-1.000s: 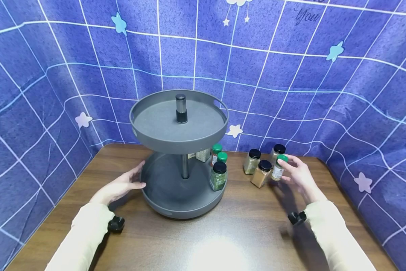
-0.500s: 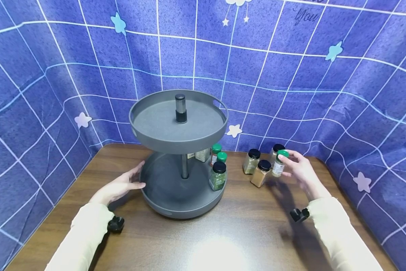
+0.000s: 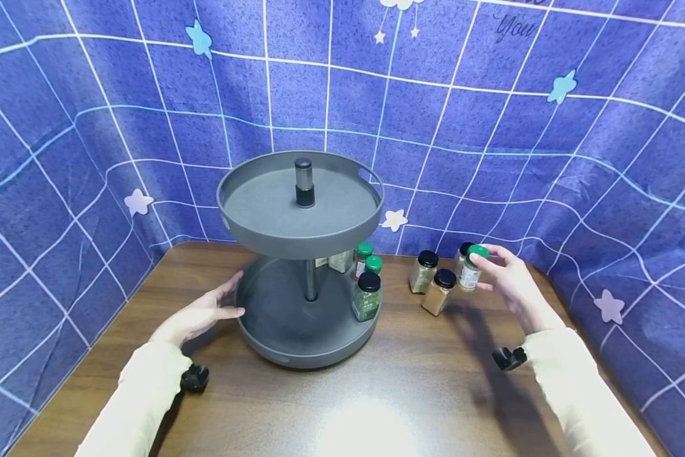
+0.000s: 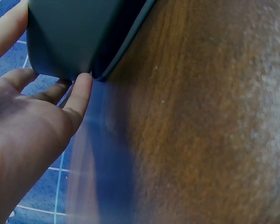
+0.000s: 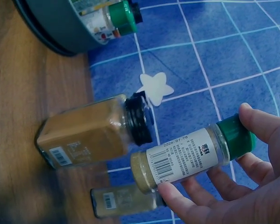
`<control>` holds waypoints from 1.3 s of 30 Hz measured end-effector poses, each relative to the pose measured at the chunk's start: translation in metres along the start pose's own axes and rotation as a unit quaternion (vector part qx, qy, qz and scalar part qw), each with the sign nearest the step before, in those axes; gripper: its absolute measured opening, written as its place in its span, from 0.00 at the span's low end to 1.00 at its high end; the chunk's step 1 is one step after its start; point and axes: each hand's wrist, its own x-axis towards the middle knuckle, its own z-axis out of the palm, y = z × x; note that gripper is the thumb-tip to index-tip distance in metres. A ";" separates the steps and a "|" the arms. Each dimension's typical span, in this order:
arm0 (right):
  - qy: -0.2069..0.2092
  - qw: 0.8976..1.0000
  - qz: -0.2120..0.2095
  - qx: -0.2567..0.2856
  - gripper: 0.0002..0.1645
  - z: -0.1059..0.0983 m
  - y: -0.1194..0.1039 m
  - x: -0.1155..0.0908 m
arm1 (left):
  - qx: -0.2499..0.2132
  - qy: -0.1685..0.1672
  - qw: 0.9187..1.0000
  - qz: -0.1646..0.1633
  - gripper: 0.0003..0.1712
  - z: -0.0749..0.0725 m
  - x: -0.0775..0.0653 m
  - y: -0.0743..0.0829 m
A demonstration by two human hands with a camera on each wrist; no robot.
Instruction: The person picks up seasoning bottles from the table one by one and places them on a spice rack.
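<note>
My right hand (image 3: pixel 512 285) pinches a small round spice jar (image 3: pixel 470 277) by its green cap. In the right wrist view this jar (image 5: pixel 182 158) shows a white printed label with a barcode, and tan contents. Close to it stand a square jar of orange-brown powder (image 3: pixel 437 297) with a black lid, another black-lidded jar (image 3: pixel 422 277), and a third (image 3: pixel 461 255) partly hidden behind the held jar. My left hand (image 3: pixel 200 313) rests fingertips and thumb against the left side of the lower tier (image 3: pixel 296 336) of a grey two-tier round rack, fingers mostly extended.
On the lower tier's right side stand a jar of green herbs (image 3: pixel 367 301), two green-capped jars and paler ones partly hidden behind. The upper tier (image 3: pixel 262 203) overhangs them. A blue gridded curtain (image 3: pixel 491 127) closes in the back and sides of the wooden table (image 3: pixel 422 374).
The right hand has lifted the green-capped spice jar slightly, up and away toward the back. My left hand stays at the rack, which has not turned.
</note>
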 end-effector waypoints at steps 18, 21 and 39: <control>-0.011 0.999 -0.018 -0.044 0.12 0.010 -0.022 -0.008 | -0.003 0.000 1.000 -0.001 0.52 0.000 0.000 0.000; -0.015 0.998 -0.023 -0.053 0.11 0.013 -0.025 -0.010 | 0.001 0.000 1.000 -0.001 0.52 0.000 0.000 0.000; -0.049 0.994 -0.055 -0.077 0.14 0.039 -0.042 -0.017 | 0.003 0.007 1.000 -0.004 0.53 0.001 0.000 0.001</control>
